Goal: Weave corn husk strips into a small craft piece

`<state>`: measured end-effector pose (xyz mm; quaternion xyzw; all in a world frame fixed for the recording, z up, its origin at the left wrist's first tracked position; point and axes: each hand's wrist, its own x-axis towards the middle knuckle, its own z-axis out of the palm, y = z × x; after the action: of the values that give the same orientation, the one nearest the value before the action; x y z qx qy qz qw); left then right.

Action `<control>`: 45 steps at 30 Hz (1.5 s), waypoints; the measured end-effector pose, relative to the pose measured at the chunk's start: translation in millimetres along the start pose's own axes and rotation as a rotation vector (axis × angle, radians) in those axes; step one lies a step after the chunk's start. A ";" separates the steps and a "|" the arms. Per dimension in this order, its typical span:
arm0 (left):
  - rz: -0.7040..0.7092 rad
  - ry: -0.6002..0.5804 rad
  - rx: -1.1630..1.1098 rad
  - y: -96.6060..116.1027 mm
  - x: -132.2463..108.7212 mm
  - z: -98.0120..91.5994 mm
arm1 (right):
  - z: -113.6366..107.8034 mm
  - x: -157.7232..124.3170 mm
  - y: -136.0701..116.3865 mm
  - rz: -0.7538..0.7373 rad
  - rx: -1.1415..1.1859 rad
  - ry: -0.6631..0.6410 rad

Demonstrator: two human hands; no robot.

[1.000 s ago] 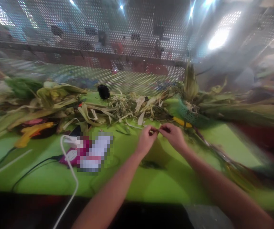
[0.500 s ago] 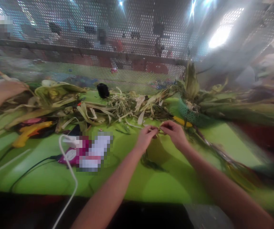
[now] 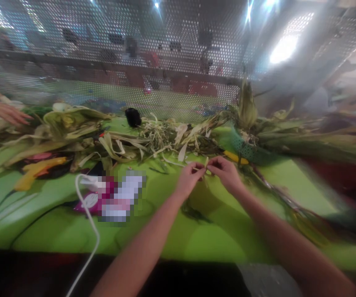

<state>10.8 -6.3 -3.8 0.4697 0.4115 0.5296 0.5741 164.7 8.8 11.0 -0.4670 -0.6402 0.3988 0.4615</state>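
Now a thin, pale strip [image 3: 207, 161] pokes up between the fingertips, just right of the middle of the frame. Half a second ago less of it showed. The left hand [image 3: 191, 178] and the right hand [image 3: 225, 172] have hardly moved. Both look pinched on the strip, tip to tip, above the green bench [image 3: 153, 241]. So the work seems to be small finger work on this one piece. At the far left, another person's hand [image 3: 6, 111] has pulled back a bit toward the edge, away from the husks [image 3: 181, 142].

Some things are hard to see. The fingers hide the low part of the strip, so its full shape cannot be told. The dark leaf [image 3: 195, 213] below the hands is blurry, and the left arm covers part of the view beside it. Little squares hide the white thing [image 3: 124, 194] left of the middle. The right side is smeary, and the other person's arm is cut off.
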 end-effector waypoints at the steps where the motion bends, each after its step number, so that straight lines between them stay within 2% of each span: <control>1: 0.013 0.005 0.014 -0.4 0.1 0.1 | 0.2 -0.5 -0.2 -0.004 -0.016 0.000; 7: 0.084 0.012 0.075 -6.0 0.2 -0.1 | 2.0 -5.2 -5.5 -0.042 -0.160 0.043; 14: 0.082 0.022 0.111 -6.5 -0.2 0.2 | 2.1 -5.8 -8.0 -0.076 -0.247 0.077; 19: 0.071 -0.033 0.167 -3.4 0.6 -3.1 | 0.7 -4.6 -6.4 -0.164 -0.290 0.071; 23: 0.085 -0.024 0.212 -5.7 1.3 -4.2 | 1.2 -6.1 -7.9 -0.200 -0.369 0.068; 31: 0.077 0.037 0.166 -10.2 0.1 -0.4 | 3.1 -6.9 -8.4 -0.103 -0.363 0.074; 39: 0.065 0.034 0.132 -13.8 1.6 0.0 | 3.8 -7.8 -9.0 -0.107 -0.355 0.095; 45: 0.188 0.045 0.212 -5.3 -1.7 0.6 | 3.1 -5.8 -9.4 -0.012 -0.249 0.072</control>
<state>12.4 -8.0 -8.9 0.5521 0.4320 0.5450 0.4600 160.3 0.6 17.8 -0.5309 -0.6705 0.2965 0.4250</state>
